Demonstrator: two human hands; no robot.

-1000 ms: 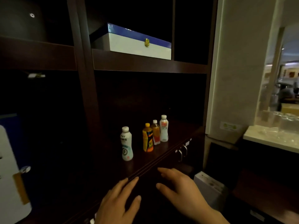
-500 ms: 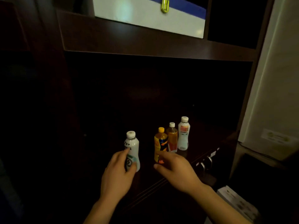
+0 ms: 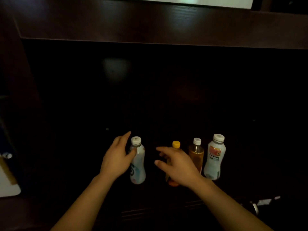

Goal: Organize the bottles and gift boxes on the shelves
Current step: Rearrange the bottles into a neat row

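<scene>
Several drink bottles stand in a row on a dark wooden shelf (image 3: 241,189). At the left is a white bottle (image 3: 139,169) with a white cap. My left hand (image 3: 115,160) is at its left side, thumb resting on its front, index finger stretched out past the cap. My right hand (image 3: 177,165) hovers with spread fingers in front of a yellow-capped orange bottle (image 3: 176,145), hiding most of it. To the right stand an amber tea bottle (image 3: 196,155) and a pale bottle with a red label (image 3: 214,161). A white gift box (image 3: 183,0) shows its lower edge on the shelf above.
The upper shelf board (image 3: 150,22) overhangs the compartment, whose back is very dark. A white object with a tan strap (image 3: 8,185) sits at the far left edge. A metal drawer handle (image 3: 255,209) glints below the shelf at the lower right.
The view has closed in on the bottles. My left hand slid up along the white bottle's left side, and my right hand moved in front of the yellow-capped bottle.
</scene>
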